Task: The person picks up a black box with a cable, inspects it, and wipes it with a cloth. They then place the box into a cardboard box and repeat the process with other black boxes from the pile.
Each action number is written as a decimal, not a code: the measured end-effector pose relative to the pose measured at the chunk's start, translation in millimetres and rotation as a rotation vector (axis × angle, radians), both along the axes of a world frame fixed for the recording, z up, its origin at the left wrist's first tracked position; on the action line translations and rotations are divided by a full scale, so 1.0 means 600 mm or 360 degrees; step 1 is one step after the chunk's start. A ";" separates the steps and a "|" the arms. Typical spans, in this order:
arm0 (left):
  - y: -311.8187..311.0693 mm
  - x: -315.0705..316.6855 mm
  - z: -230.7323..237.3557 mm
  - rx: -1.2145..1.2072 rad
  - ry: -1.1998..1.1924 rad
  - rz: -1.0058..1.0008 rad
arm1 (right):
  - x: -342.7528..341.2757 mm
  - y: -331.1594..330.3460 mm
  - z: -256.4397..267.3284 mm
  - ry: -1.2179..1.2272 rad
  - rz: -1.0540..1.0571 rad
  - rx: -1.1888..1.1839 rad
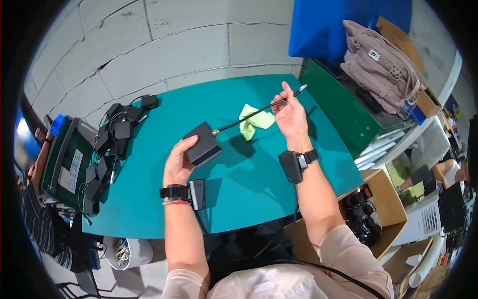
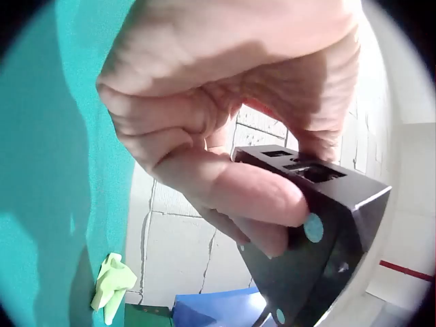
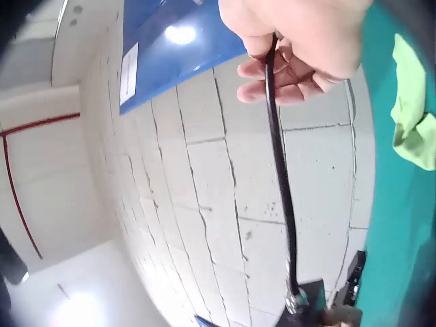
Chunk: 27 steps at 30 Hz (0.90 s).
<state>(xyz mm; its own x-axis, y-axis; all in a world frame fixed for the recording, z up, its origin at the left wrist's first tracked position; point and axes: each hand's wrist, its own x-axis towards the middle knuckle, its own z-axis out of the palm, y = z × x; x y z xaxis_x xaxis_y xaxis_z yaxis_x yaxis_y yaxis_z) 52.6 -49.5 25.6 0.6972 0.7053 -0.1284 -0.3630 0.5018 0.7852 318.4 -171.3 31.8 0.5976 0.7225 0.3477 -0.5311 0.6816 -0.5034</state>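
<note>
L hand grips blk box, R hand its cable.

box cropped in wrist views, shirt cropped

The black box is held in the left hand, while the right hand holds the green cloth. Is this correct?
Not the cloth: in the head view, the right hand holds the black cable; the left hand does hold the black box.
</note>
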 end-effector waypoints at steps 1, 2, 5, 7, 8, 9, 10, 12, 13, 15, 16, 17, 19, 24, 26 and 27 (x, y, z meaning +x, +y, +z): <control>-0.001 0.005 0.002 -0.0023 -0.0047 0.0004 | 0.002 -0.004 0.008 -0.0112 -0.0279 -0.0147; -0.007 0.007 0.004 -0.0076 -0.0011 0.0082 | -0.002 -0.005 0.009 -0.0127 -0.0291 -0.0169; -0.005 0.011 0.000 -0.0230 -0.0064 0.0196 | -0.020 0.002 0.009 -0.0221 -0.0428 -0.0256; -0.010 0.015 0.004 -0.0224 -0.0030 0.0240 | -0.018 0.004 0.006 -0.0262 -0.0506 -0.0314; -0.004 0.016 -0.004 -0.0231 0.0008 0.0227 | -0.018 0.003 0.003 -0.0299 -0.0580 -0.0378; -0.001 0.017 -0.012 -0.0239 0.0050 0.0213 | -0.019 0.001 0.001 -0.0294 -0.0580 -0.0381; 0.002 0.020 -0.020 -0.0235 0.0056 0.0213 | -0.019 0.000 0.001 -0.0287 -0.0640 -0.0419; 0.004 0.023 -0.028 -0.0268 0.0029 0.0148 | -0.016 0.001 0.000 -0.0271 -0.0693 -0.0452; 0.004 0.023 -0.026 -0.0266 0.0037 0.0156 | -0.011 0.000 -0.004 -0.0246 -0.0694 -0.0466; 0.005 0.020 -0.020 -0.0328 -0.0095 -0.0224 | -0.010 0.002 -0.007 -0.0181 -0.0695 -0.0475; 0.008 0.020 -0.024 -0.0364 -0.0278 -0.0378 | -0.007 0.004 -0.012 -0.0158 -0.0696 -0.0491; 0.006 0.020 -0.026 -0.0372 -0.0265 -0.0337 | -0.003 0.006 -0.017 -0.0136 -0.0695 -0.0506; 0.000 0.024 -0.025 -0.0529 -0.0476 -0.0435 | -0.004 0.006 -0.020 -0.0118 -0.0585 -0.0487; 0.010 0.028 -0.036 -0.0738 -0.0680 -0.0537 | -0.008 0.003 -0.014 0.0102 -0.0022 -0.0173; 0.012 0.031 -0.039 -0.0802 -0.0700 -0.0484 | -0.014 0.003 -0.015 0.0109 0.0083 -0.0143; 0.014 0.032 -0.042 -0.0869 -0.0712 -0.0387 | -0.021 0.003 -0.011 0.0113 0.0180 -0.0108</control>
<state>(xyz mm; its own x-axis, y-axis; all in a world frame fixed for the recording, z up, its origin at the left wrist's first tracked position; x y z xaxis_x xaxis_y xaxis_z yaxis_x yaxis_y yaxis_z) 71.9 -41.1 0.7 0.8934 0.4415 -0.0835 -0.4182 0.8850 0.2045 306.1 -169.5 24.9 0.5325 0.8069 0.2556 -0.6383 0.5812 -0.5048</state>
